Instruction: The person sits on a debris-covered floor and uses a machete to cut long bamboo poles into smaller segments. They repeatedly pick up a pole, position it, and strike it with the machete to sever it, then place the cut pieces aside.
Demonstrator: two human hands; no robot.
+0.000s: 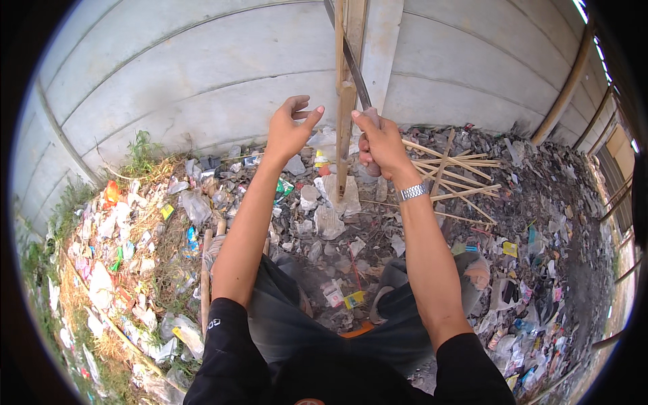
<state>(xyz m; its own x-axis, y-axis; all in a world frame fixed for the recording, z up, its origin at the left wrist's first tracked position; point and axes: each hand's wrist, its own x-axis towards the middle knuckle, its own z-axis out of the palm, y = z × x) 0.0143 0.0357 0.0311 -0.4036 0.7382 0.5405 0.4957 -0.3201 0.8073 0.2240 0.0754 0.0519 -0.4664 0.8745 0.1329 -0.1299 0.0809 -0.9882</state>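
My right hand (379, 143) is closed around the handle of a long dark blade (354, 67) that slants up toward the top of the picture. The blade lies against an upright bamboo stick (344, 128) standing on the littered ground, its upper part split into thin strips. My left hand (290, 127) is raised just left of the stick, fingers apart, holding nothing and not touching it. A metal watch (412, 192) is on my right wrist.
A grey concrete panel wall (202, 74) stands right behind the stick. Several split bamboo strips (453, 169) lie crossed on the ground at the right. Plastic litter (135, 223) and dry grass cover the ground at left. My knees (405, 283) are bent below.
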